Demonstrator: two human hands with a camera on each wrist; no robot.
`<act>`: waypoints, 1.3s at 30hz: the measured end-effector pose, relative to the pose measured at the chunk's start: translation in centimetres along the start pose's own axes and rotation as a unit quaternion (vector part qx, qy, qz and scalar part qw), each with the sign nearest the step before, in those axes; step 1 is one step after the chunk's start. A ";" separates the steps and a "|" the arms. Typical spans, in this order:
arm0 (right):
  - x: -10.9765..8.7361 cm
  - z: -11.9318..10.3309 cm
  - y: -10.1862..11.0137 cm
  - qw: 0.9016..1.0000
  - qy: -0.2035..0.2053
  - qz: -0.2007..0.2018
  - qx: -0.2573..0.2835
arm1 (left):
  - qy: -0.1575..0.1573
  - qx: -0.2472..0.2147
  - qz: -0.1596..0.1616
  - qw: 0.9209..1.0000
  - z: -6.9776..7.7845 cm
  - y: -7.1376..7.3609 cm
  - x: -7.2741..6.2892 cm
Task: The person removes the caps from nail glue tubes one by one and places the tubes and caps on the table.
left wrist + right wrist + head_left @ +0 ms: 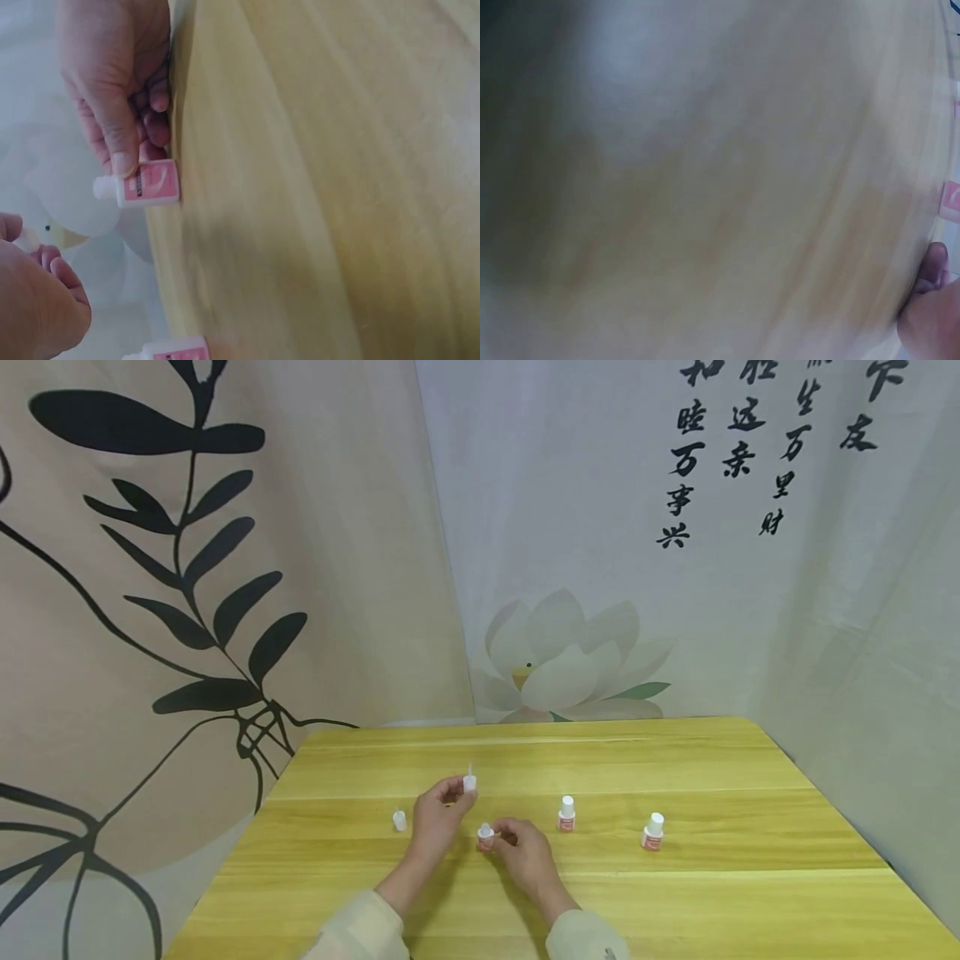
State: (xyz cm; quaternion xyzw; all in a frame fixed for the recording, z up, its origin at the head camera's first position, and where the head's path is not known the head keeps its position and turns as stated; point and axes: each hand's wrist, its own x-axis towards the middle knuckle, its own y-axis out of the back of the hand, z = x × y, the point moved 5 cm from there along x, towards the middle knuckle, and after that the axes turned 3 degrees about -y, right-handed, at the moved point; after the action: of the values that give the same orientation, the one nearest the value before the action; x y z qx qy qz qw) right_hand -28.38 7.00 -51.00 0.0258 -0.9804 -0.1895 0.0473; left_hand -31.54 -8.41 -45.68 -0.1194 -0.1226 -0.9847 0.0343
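Observation:
My left hand [438, 814] pinches a small white applicator cap [469, 783] above the table, its thin stem pointing up. To the right of it, my right hand [527, 854] grips an uncapped small bottle [486, 838] between thumb and fingers. That bottle [152, 184] stands upright with a pink label and bare white nozzle in the left wrist view, where the right hand [116, 90] holds it by the side. A second white cap [400, 821] stands left of my left hand, stem upward. Pink-labelled bottle parts [952, 196] show at the right wrist view's edge.
Two capped bottles with pink labels stand on the right, one nearer [566, 815] and one farther out [653, 832]. Another labelled bottle [178, 350] is cut off at the bottom of the left wrist view. A printed curtain [360, 568] hangs behind the wooden table [735, 910].

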 end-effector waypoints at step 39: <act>0.0 -0.3 0.1 1.000 0.009 0.008 -0.008 | 0.027 0.000 0.069 0.997 -0.8 -2.4 0.5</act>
State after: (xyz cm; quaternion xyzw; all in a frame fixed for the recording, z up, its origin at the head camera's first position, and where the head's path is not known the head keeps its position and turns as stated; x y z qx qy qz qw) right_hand -28.36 6.97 -50.70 0.0193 -0.9785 -0.1969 0.0580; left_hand -32.45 -6.27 -46.92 -0.1010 -0.1130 -0.9828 0.1051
